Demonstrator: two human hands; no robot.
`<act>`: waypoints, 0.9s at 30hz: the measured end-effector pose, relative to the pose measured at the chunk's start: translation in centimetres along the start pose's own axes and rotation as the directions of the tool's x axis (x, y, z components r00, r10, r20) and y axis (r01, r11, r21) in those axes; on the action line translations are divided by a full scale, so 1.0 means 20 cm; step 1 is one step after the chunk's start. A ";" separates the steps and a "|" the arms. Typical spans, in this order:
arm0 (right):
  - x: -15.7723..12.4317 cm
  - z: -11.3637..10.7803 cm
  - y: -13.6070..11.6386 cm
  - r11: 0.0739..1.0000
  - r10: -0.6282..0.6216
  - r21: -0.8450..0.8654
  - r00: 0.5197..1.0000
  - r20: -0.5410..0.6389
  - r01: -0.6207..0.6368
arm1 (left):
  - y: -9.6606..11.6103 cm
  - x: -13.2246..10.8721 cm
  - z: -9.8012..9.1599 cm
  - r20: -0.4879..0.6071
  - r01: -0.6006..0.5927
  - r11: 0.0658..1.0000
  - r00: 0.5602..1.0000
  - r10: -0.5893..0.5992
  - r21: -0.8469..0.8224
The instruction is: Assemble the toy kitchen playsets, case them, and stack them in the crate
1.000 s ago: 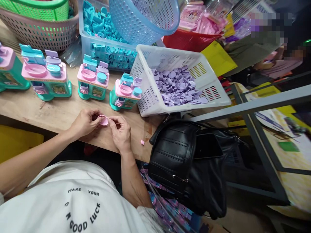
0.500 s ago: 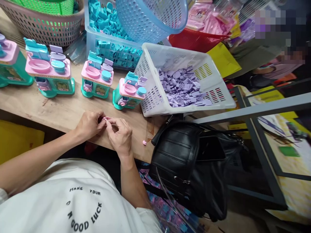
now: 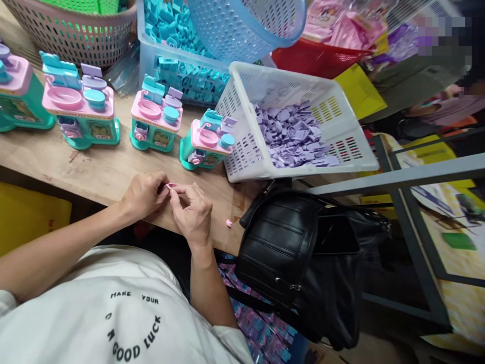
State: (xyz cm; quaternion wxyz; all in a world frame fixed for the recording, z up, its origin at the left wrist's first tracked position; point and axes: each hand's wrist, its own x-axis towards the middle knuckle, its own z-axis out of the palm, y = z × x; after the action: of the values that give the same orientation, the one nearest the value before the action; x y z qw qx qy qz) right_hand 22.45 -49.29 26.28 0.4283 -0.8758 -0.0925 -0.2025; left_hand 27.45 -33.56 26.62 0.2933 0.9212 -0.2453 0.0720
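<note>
**Four toy kitchens look complete; pink piece unattached**

My left hand and right hand pinch that piece, near-left of the white crate. Left of it stand the toys; before it lies a loose pink part. The shirt reads "MAKE YOUR", "GOOD LUCK"; I can't read the toy labels.

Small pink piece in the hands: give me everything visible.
The small pink, plastic-looking piece is pinched by the left hand and the right hand together. A thin, curved edge shows; the hands hide the rest, so its full shape and tilt can't be told. It is over the near side of the light-brown wooden table; whether it touches the tabletop is unclear.
</note>
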 end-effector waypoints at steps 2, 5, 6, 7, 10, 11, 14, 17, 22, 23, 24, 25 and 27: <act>0.00 -0.01 -0.01 1.000 0.010 -0.010 1.000 0.024 -0.010 | 0.01 0.00 0.00 0.011 -0.028 0.999 1.000 0.028 0.045; -0.01 -0.01 -0.03 0.996 0.011 -0.093 0.999 0.036 -0.008 | 0.02 -0.01 0.00 0.013 -0.082 0.988 0.997 0.081 0.131; -0.01 -0.01 -0.04 0.991 0.012 -0.137 0.999 0.030 -0.007 | 0.02 -0.01 0.01 0.014 -0.093 0.984 0.996 0.092 0.151; -0.02 -0.01 -0.05 0.984 0.014 -0.180 1.000 0.020 -0.010 | 0.02 -0.01 0.01 0.014 -0.098 0.981 0.995 0.097 0.167; -0.04 0.02 -0.10 0.959 0.035 -0.281 0.999 -0.013 -0.037 | 0.03 -0.02 0.01 0.022 -0.097 0.974 0.995 0.095 0.205; -0.04 0.03 -0.12 0.951 0.041 -0.305 0.999 -0.020 -0.045 | 0.03 -0.02 0.01 0.027 -0.098 0.971 0.995 0.094 0.217; -0.05 0.06 -0.15 0.935 0.053 -0.348 0.998 -0.038 -0.063 | 0.04 -0.02 0.01 0.063 -0.104 0.965 0.994 0.091 0.241; -0.03 0.09 -0.16 0.930 0.068 -0.357 0.996 -0.061 -0.085 | 0.05 -0.02 0.00 0.115 -0.092 0.964 0.991 0.065 0.249; 0.00 0.09 -0.09 0.965 0.038 -0.256 0.998 -0.048 -0.049 | 0.07 0.00 0.00 0.100 0.093 0.987 0.989 -0.106 0.135; 0.01 0.08 -0.07 0.980 0.007 -0.196 1.000 -0.028 -0.013 | 0.07 0.00 -0.01 0.097 0.157 0.985 0.982 -0.163 0.069; 0.01 0.07 -0.06 0.991 -0.032 -0.128 0.999 -0.004 0.031 | 0.06 0.00 -0.03 0.104 0.225 0.974 0.969 -0.222 -0.010; 0.02 0.06 -0.05 0.995 -0.084 -0.060 0.996 0.027 0.086 | 0.04 0.00 -0.05 0.126 0.295 0.949 0.951 -0.281 -0.108; 0.04 0.07 -0.05 0.973 -0.231 0.033 0.969 0.091 0.229 | -0.01 -0.01 -0.13 0.222 0.436 0.831 0.898 -0.379 -0.345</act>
State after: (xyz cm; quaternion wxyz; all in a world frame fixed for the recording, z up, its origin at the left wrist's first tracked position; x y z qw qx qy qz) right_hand 23.20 -47.68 26.59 0.4067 -0.8629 -0.2157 -0.2085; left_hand 27.44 -31.88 28.55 0.4590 0.8787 -0.0728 -0.1086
